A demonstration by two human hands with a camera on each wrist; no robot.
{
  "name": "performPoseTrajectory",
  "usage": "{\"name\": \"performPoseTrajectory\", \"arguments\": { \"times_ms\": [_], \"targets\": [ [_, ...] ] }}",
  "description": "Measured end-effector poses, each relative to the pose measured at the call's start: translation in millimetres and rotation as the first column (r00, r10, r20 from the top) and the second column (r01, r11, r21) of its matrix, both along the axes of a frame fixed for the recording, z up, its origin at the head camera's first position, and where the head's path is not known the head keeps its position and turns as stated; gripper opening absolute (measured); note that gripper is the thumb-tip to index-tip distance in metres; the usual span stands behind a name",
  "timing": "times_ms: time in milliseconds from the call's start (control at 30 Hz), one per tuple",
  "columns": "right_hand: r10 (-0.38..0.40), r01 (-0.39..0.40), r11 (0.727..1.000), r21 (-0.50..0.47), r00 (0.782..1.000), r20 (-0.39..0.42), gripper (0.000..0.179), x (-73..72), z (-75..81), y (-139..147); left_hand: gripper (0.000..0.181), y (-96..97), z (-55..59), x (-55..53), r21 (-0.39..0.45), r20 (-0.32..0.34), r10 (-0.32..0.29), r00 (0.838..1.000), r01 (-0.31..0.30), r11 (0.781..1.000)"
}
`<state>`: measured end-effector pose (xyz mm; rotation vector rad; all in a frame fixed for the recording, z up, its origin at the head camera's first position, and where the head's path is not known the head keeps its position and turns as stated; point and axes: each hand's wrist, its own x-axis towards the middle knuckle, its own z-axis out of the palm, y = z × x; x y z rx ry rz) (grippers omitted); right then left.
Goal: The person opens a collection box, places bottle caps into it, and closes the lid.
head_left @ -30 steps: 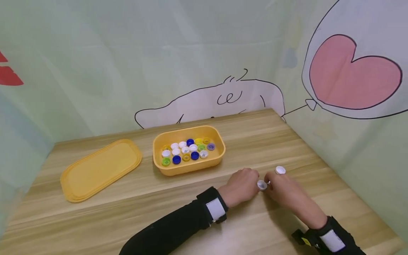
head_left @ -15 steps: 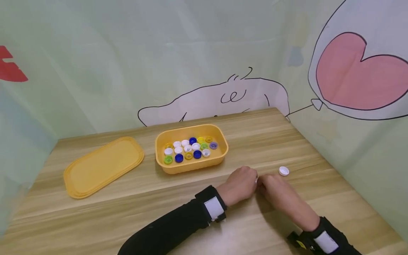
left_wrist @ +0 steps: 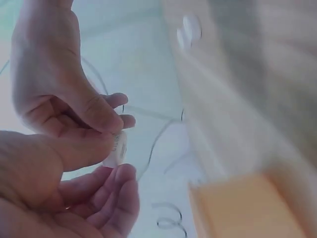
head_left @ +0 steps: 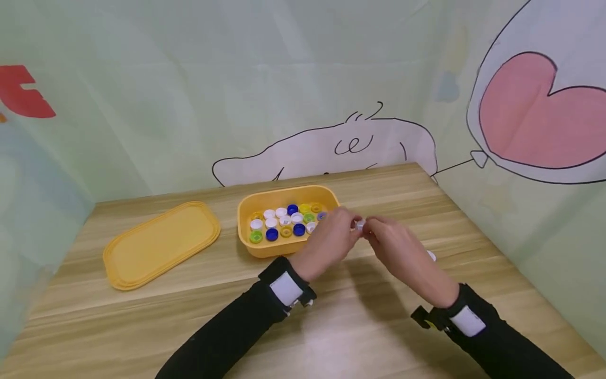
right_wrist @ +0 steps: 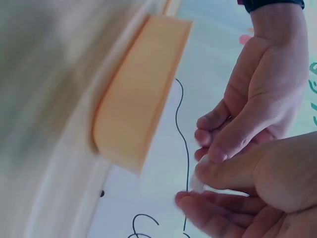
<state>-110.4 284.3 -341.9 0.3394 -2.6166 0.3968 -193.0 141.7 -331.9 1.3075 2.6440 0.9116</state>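
A small white bottle cap (head_left: 361,225) is up between both hands, close by the right end of the yellow tray (head_left: 265,251). My left hand (head_left: 331,239) pinches the cap (left_wrist: 115,152) between thumb and fingers. From the other side my right hand (head_left: 400,250) also pinches it, thumb tip at its edge; much of the cap (right_wrist: 197,184) is covered by fingers. Inside the tray lie several caps in white, blue, yellow, green and purple, in rough rows. Another white cap (head_left: 431,256) is on the table behind my right hand, partly hidden by it.
A flat yellow lid (head_left: 161,245) lies on the wooden table (head_left: 142,326), left of the tray. A printed cloth wall (head_left: 189,95) stands along the table's back and right edges. My left forearm crosses in front of the tray.
Both hands have come up from the table and moved left, beside the tray's right end, carrying the white cap. The tray's caps keep their arrangement; the camera view has shifted slightly.
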Motion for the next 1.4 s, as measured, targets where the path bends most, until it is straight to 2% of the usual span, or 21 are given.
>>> {"name": "performPoseTrajectory", "arguments": {
  "times_ms": [133, 267, 433, 533, 633, 767, 900, 1000, 1100, 1300, 1400],
  "targets": [
    [0.039, -0.038, 0.999, -0.035, 0.999, 0.029, 0.018, -27.5, 7.5, -1, 0.028, -9.2, 4.2, -20.9, 0.053, 0.050, 0.052, 0.997, -0.054, 0.997],
    [0.051, -0.048, 0.998, -0.026, 0.992, 0.118, 0.033, -56.2, 9.1, -3, 0.024, -15.7, -0.6, -41.9, 0.089, 0.108, 0.087, 0.990, -0.097, 0.991],
    [0.071, -0.092, 0.993, 0.073, 0.966, 0.248, 0.026, -88.7, 4.1, -11, 0.015, -21.9, -15.7, -61.0, 0.085, 0.199, 0.144, 0.969, -0.163, 0.983],
    [0.029, -0.077, 0.988, 0.131, 0.942, 0.335, 0.013, -102.7, 1.3, -17, 0.015, -23.7, -24.4, -67.2, 0.067, 0.221, 0.170, 0.960, -0.189, 0.980],
    [-0.025, -0.053, 0.983, 0.177, 0.911, 0.412, 0.006, -112.9, 0.8, -22, 0.021, -24.4, -30.5, -70.2, 0.032, 0.215, 0.179, 0.960, -0.190, 0.981],
    [-0.056, -0.065, 0.968, 0.241, 0.885, 0.462, 0.017, -123.3, -1.8, -28, 0.028, -23.3, -35.6, -72.1, -0.044, 0.158, 0.184, 0.970, -0.179, 0.983],
    [-0.041, -0.107, 0.951, 0.289, 0.886, 0.462, 0.029, -130.0, -6.0, -32, 0.031, -22.0, -40.7, -74.1, -0.119, 0.106, 0.184, 0.977, -0.172, 0.978],
    [-0.011, -0.140, 0.944, 0.299, 0.891, 0.453, 0.032, -132.1, -7.7, -34, 0.029, -21.6, -43.3, -74.6, -0.150, 0.107, 0.192, 0.976, -0.175, 0.973],
    [0.004, -0.156, 0.942, 0.296, 0.889, 0.458, 0.032, -133.4, -9.5, -35, 0.026, -21.9, -44.5, -74.4, -0.157, 0.124, 0.206, 0.971, -0.186, 0.970],
    [-0.011, -0.151, 0.931, 0.333, 0.900, 0.437, 0.031, -134.2, -11.9, -35, 0.025, -20.8, -46.7, -72.8, -0.156, 0.095, 0.215, 0.972, -0.199, 0.968],
    [-0.019, -0.146, 0.930, 0.337, 0.897, 0.441, 0.030, -134.5, -12.1, -35, 0.024, -20.3, -46.1, -71.6, -0.166, 0.090, 0.226, 0.970, -0.210, 0.964]
  ]
}}
